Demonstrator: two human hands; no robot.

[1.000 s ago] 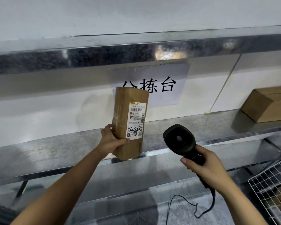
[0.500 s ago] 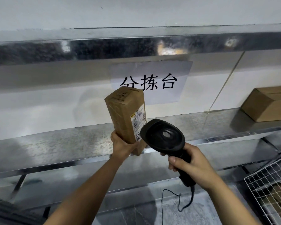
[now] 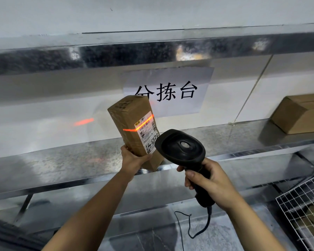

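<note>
I count two cartons and one scanner. At frame centre my left hand [image 3: 132, 158] curls its fingers round the base of the tall brown cardboard parcel [image 3: 130, 120]. Just right of it, my right hand [image 3: 212, 185] grips the black handheld barcode scanner [image 3: 181, 147]. The other brown cardboard box [image 3: 297, 115] sits at the right edge.

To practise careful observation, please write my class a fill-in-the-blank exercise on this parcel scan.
The left hand holds the parcel by its ___ end.
The scanner in the right hand is ___ in colour.
An ___ line of light crosses the parcel's label.
Missing words: bottom; black; orange.
</note>
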